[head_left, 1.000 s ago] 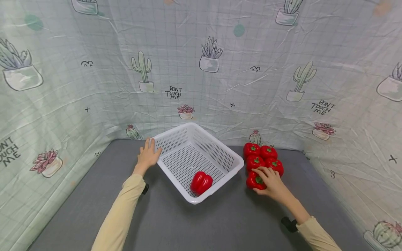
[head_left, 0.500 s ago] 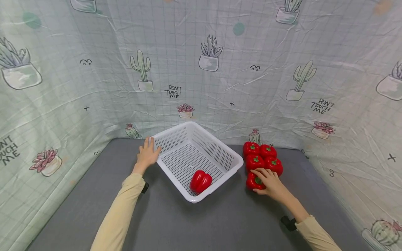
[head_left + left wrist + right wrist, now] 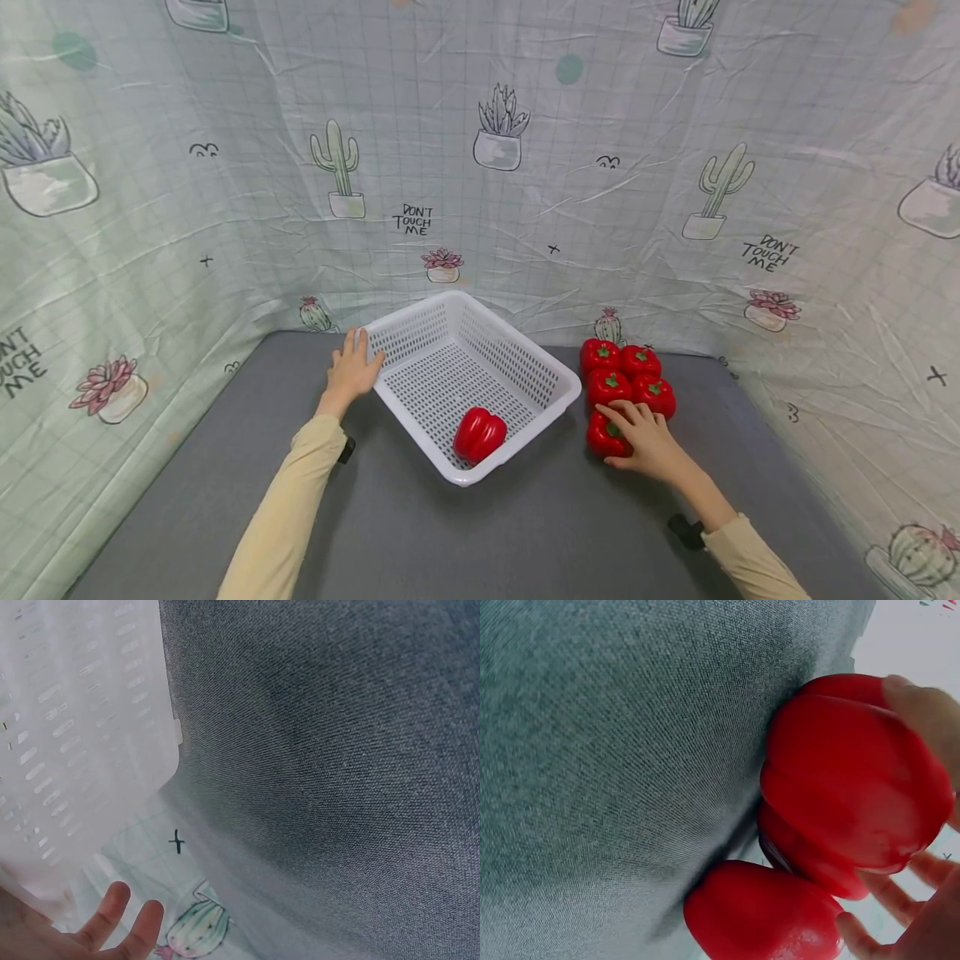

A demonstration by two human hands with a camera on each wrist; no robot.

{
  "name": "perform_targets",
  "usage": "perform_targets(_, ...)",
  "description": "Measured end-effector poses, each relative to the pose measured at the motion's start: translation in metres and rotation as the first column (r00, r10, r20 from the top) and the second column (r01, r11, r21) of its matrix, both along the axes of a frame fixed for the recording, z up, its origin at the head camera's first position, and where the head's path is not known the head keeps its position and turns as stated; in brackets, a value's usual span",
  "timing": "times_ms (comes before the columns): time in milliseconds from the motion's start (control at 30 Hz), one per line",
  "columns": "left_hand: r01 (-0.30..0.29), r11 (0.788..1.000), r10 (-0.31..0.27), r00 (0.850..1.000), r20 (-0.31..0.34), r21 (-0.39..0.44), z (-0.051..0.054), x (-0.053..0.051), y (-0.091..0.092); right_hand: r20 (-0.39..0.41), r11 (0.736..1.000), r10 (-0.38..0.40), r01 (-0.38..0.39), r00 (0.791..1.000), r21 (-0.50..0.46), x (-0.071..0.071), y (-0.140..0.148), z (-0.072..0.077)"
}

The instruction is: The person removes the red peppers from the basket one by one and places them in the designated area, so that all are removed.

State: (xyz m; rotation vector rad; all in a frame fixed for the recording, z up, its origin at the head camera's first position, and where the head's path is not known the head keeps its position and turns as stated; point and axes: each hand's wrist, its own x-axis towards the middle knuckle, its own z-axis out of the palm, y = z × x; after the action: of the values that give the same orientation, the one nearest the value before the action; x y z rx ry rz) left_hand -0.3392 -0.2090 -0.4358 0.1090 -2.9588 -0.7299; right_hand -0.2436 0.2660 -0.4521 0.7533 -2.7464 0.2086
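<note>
My right hand holds a red bell pepper with a green stem at the near end of a cluster of red bell peppers. Close up in the right wrist view, the thumb presses one side of this pepper and fingertips touch the other; it still appears to sit on the table. At the left corner of a white slotted plastic basket, my left hand rests on the rim, two fingers extended past the wall. One red bell pepper lies on its side in the basket's near corner.
A grey cloth-covered table carries everything. Pale cactus-print fabric hangs behind it and along both sides. The basket's right corner stands just left of the pepper cluster. Another pepper lies close to the held one.
The right hand has shifted very slightly left with the bell pepper between its thumb and fingers. The left hand and basket stay in place; the head view tilts a little.
</note>
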Motion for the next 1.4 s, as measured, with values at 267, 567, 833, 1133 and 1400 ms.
perform_targets(267,-0.002,1.000,0.002,1.000,0.002,0.007,-0.0005,0.0000,0.0006,0.018,1.000,-0.028,0.028,0.999,-0.010,0.0017,-0.0018,0.0006)
perform_targets(567,-0.002,1.000,0.002,1.000,0.004,0.008,-0.0003,-0.0008,-0.0003,0.018,1.000,-0.031,0.031,0.999,-0.003,0.0017,-0.0005,0.0020)
perform_targets(833,0.001,1.000,-0.001,1.000,0.005,0.014,-0.0008,-0.0015,-0.0012,0.007,1.000,-0.021,0.021,1.000,0.002,0.0009,0.0006,0.0018)
perform_targets(1133,-0.001,1.000,0.001,1.000,0.006,0.025,-0.0016,-0.0011,-0.0006,-0.019,1.000,-0.007,0.007,1.000,-0.003,0.0006,0.0019,0.0016)
perform_targets(1400,-0.006,1.000,0.005,1.000,0.011,0.023,0.0004,-0.0008,-0.0001,-0.026,1.000,-0.007,0.006,1.000,-0.020,0.0013,0.0011,0.0045)
